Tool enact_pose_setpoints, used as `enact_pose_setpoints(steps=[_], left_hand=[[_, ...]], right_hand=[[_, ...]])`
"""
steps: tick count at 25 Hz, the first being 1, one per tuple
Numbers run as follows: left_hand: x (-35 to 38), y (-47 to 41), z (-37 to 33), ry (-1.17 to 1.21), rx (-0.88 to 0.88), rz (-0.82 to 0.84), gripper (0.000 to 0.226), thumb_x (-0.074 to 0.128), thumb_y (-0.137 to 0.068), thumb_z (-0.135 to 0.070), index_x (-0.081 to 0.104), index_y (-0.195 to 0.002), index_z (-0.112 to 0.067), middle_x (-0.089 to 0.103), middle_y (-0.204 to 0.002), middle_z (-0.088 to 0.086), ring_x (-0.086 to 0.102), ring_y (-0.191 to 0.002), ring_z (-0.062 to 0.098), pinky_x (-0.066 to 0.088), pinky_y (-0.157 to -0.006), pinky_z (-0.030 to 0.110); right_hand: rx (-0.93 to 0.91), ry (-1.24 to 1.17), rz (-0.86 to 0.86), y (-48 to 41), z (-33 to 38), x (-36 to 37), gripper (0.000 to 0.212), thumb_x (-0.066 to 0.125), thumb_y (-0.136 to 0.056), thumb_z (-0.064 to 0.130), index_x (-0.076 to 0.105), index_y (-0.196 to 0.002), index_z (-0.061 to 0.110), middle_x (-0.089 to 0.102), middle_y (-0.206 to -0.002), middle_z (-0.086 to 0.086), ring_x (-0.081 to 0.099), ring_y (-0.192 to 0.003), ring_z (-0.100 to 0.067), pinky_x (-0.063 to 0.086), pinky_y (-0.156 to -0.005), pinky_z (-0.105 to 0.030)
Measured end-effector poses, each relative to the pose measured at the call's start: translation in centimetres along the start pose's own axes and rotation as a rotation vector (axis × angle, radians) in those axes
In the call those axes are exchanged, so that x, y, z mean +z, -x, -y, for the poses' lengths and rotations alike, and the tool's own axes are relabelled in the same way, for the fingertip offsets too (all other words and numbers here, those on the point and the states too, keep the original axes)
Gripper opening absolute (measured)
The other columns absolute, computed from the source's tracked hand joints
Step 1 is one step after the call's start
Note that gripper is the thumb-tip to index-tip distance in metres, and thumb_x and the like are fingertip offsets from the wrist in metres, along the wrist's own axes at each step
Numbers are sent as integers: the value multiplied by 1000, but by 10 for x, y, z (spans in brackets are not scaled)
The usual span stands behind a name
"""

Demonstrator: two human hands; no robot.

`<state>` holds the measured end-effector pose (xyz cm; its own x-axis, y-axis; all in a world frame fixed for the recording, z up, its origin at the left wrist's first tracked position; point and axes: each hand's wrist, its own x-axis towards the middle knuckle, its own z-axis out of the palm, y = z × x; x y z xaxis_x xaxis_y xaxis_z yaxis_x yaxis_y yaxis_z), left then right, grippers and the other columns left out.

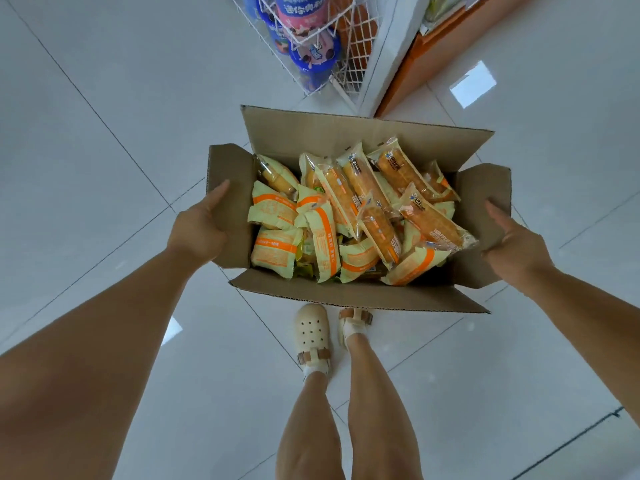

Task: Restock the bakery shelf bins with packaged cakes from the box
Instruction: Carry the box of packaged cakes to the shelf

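An open cardboard box (346,292) is carried above the tiled floor, all flaps spread out. It is filled with several packaged cakes: cream-and-orange wrapped packs (277,251) on the left and front, and long waffle cakes in clear wrappers (363,188) on the right and back. My left hand (201,226) grips the box's left flap, thumb on top, fingers hidden beneath. My right hand (512,244) grips the right flap the same way, thumb along its upper face.
A white wire rack (346,64) with blue and pink tubs (304,15) stands just beyond the box. A white shelf post (391,57) and an orange shelf base (426,64) lie to its right. My feet in cream clogs (311,337) are below the box.
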<state>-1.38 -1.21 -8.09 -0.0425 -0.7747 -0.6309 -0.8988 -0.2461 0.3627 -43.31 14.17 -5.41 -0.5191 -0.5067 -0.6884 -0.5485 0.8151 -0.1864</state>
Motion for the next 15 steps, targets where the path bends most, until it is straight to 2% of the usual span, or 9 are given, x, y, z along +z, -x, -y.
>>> enact_pose_setpoints(steps=[2, 4, 7, 9, 12, 15], left_hand=[[-5, -1, -20, -29, 49, 8, 89, 53, -80, 6, 29, -149, -46, 57, -131, 4, 55, -103, 21, 43, -78, 25], [-9, -3, -44, -75, 111, 21, 89, 55, -80, 5, 29, -149, -46, 56, -133, 3, 56, -111, 25, 44, -79, 26], [-9, 0, -84, -173, 193, 44, 89, 60, -80, 2, 29, -149, -45, 54, -138, 6, 55, -118, 30, 49, -86, 32], [-4, 4, -109, -234, 248, 56, 89, 63, -80, 2, 29, -149, -44, 54, -139, 9, 55, -118, 33, 48, -92, 36], [7, 14, -153, -282, 319, 88, 90, 67, -79, 1, 31, -149, -43, 54, -138, 12, 55, -118, 34, 46, -96, 38], [23, 22, -200, -323, 386, 124, 89, 68, -80, 1, 31, -149, -41, 54, -139, 12, 53, -120, 34, 45, -99, 39]], right_hand=[[37, -39, -34, 14, -18, 1, 80, 52, -88, -2, 24, -149, 41, 54, -68, -11, 50, -57, -24, 51, -58, -37], [58, -86, -71, 25, -31, -4, 78, 51, -89, -3, 27, -150, 38, 54, -71, -11, 52, -62, -26, 55, -67, -42], [69, -165, -143, 43, -52, -21, 70, 50, -91, -2, 30, -150, 31, 64, -103, -19, 60, -88, -36, 53, -87, -47], [93, -142, -169, 55, -71, -30, 66, 49, -94, 0, 29, -150, 28, 59, -124, -21, 59, -105, -40, 49, -95, -44], [141, -131, -202, 69, -109, -43, 67, 49, -95, 1, 25, -152, 28, 53, -136, -20, 55, -116, -41, 45, -98, -42], [206, -180, -244, 84, -151, -55, 69, 50, -93, 0, 27, -151, 28, 55, -134, -20, 55, -114, -41, 46, -96, -41]])
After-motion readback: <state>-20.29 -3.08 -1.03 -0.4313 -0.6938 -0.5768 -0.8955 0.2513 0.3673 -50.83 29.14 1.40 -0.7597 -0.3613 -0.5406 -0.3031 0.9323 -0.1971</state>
